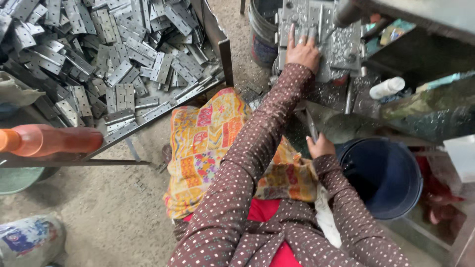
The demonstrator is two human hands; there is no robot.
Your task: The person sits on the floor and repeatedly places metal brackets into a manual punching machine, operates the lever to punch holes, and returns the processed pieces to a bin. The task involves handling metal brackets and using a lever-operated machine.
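My left hand (303,50) reaches far forward and lies flat, fingers apart, on grey metal hinge plates (341,44) stacked on a machine bed. My right hand (320,146) is closer to my body, closed around the lower end of a thin metal piece (311,126) that points up and away. It hovers just left of a dark blue bucket (383,175). Both arms wear brown dotted sleeves. A bright patterned cloth (203,143) covers my lap.
A large tray (217,34) heaped with several grey hinges fills the upper left, on a metal frame. An orange handle (49,140) juts in from the left. A dark bucket (262,34) stands at the top, a white bottle (388,87) at the right. Below is a dusty concrete floor (99,207).
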